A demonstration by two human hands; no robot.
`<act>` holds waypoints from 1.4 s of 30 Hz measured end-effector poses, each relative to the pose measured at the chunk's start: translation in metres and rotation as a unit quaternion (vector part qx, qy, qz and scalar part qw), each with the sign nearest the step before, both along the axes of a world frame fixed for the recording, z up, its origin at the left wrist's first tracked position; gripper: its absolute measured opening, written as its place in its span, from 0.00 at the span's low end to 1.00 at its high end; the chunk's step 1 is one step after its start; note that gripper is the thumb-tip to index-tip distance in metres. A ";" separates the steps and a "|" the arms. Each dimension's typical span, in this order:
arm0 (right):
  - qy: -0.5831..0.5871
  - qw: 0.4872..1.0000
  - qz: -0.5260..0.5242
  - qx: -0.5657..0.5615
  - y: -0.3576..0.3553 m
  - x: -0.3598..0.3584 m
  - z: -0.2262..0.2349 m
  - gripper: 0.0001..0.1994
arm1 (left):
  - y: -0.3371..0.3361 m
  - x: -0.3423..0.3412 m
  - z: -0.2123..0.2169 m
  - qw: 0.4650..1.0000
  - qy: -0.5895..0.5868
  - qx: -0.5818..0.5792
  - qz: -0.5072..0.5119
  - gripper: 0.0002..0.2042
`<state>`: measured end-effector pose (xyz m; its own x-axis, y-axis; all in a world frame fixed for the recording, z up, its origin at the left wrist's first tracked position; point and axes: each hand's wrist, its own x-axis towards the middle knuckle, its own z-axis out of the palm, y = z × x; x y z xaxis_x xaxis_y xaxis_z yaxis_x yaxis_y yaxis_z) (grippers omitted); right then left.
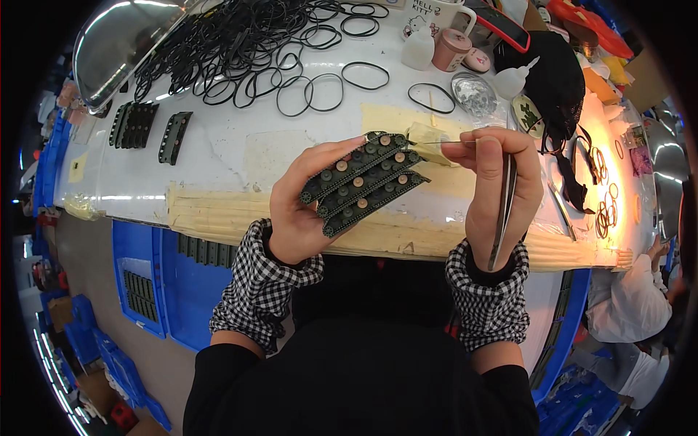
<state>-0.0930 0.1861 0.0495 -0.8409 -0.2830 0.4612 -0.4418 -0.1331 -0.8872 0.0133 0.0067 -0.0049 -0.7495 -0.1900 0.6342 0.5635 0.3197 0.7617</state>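
My left hand point(309, 200) holds a stack of three dark green strips with round wheels point(363, 182), fanned out and tilted up to the right above the table's front edge. My right hand point(496, 182) pinches a thin needle-like pin point(445, 142) between thumb and forefinger, its tip pointing left at the top strip's right end. Metal tweezers point(504, 207) lie along the same hand's palm, pointing down. A pale yellowish block point(429, 136) sits on the table just behind the pin.
Many black rubber rings point(254, 51) cover the white table's point(218, 160) far side, with more green strips point(145, 127) at left. Small bottles point(420, 49), a pink cup, a bag of small parts and a black cloth stand at the back right. Blue bins point(149, 283) sit below. A person in white sits at far right.
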 end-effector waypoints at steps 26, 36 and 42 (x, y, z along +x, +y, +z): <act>-0.029 0.996 0.083 0.010 0.000 0.012 -0.006 0.03 | -0.001 0.001 0.003 1.000 -0.028 0.002 0.011 0.30; -0.042 0.997 0.061 0.010 0.002 0.011 -0.005 0.03 | 0.002 -0.001 -0.001 0.998 -0.017 0.059 -0.012 0.30; 0.213 0.954 -0.155 0.142 0.010 -0.025 -0.019 0.04 | -0.001 -0.001 0.003 1.000 -0.006 0.009 0.002 0.30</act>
